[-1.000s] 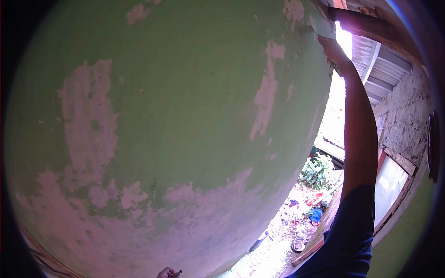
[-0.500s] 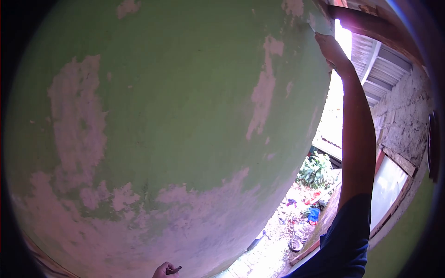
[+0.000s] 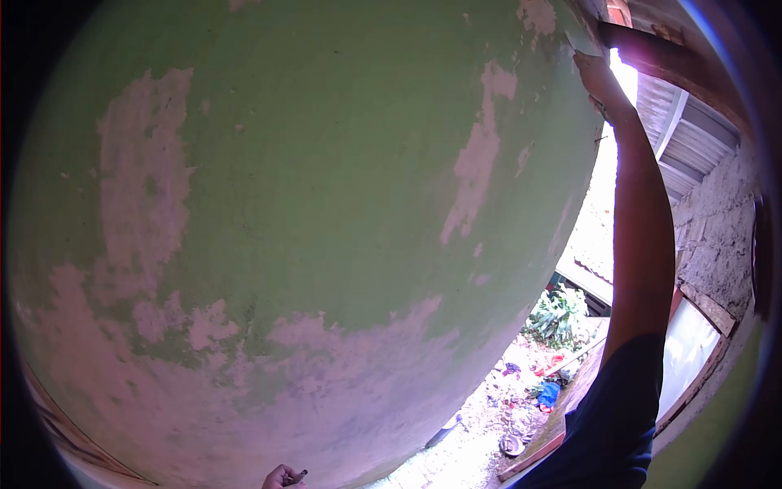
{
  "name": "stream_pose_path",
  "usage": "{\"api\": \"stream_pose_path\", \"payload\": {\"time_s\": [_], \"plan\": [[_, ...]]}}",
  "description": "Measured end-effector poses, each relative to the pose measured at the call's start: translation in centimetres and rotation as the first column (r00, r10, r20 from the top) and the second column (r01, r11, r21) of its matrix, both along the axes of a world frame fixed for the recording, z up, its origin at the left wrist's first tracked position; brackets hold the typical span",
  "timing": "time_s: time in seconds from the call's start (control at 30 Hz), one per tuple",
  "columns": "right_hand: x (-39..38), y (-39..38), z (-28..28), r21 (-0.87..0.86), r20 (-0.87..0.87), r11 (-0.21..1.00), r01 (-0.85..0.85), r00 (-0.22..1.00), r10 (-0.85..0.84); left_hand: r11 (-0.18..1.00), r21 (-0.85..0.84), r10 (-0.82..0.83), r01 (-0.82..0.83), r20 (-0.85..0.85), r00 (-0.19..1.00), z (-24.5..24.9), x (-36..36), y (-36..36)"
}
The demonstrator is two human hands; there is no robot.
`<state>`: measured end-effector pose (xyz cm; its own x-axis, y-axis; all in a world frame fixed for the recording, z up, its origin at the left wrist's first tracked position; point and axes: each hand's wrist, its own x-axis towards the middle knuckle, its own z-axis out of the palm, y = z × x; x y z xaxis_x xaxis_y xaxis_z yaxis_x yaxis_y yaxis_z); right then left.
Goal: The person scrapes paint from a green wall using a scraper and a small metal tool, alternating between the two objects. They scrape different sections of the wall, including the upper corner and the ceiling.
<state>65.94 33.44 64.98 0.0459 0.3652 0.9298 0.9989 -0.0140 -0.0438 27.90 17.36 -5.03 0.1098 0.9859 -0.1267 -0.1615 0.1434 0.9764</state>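
My right hand (image 3: 604, 88) reaches up to the top right edge of the green wall (image 3: 342, 179). It is closed around a scraper, whose thin, pale blade (image 3: 572, 42) meets the wall's surface; the handle is hidden in the fingers. At the bottom edge of the view my left hand (image 3: 280, 476) is closed on a short, dark, rod-like thing (image 3: 302, 475) with a rounded end. The rest of that thing is out of sight. Pale pinkish patches (image 3: 147, 179) show on the wall where the green coat is gone, mostly at the left and along the bottom.
A wooden beam (image 3: 672, 61) juts out beside my right hand under a corrugated roof (image 3: 696, 134). Beyond the wall's right edge are a leafy plant (image 3: 560, 316), a blue item (image 3: 548, 396) and scattered litter. A rough block wall (image 3: 709, 220) stands at far right.
The view has shifted slightly, so the wall patches and outdoor scene sit differently. My right hand still holds the scraper near the wall's top edge; the left hand keeps its grip.
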Motion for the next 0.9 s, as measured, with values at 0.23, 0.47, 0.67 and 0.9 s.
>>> {"api": "stream_pose_path", "payload": {"time_s": [0.23, 0.47, 0.67, 0.9], "plan": [[0.6, -3.8, -3.4, -0.095, 0.136, 0.989, -0.113, 0.983, 0.125, 0.976, 0.039, -0.213, 0.216, -0.067, 0.975, -0.9, 2.1, 1.4], [-2.3, -6.1, -6.6, -0.214, 0.081, 0.977, 0.014, 0.997, 0.003, 0.934, 0.064, -0.34, 0.352, -0.148, 0.929, -0.4, 1.0, 3.4], [-4.5, -7.5, -9.2, -0.263, 0.045, 0.965, 0.011, 0.999, 0.001, 0.914, 0.068, -0.381, 0.399, -0.194, 0.904, 0.2, -1.6, 3.2], [-5.7, -8.5, -12.3, -0.261, -0.017, 0.949, -0.179, 0.983, 0.181, 0.975, -0.003, -0.219, 0.221, -0.132, 0.967, 0.3, -7.1, 2.5]]}}
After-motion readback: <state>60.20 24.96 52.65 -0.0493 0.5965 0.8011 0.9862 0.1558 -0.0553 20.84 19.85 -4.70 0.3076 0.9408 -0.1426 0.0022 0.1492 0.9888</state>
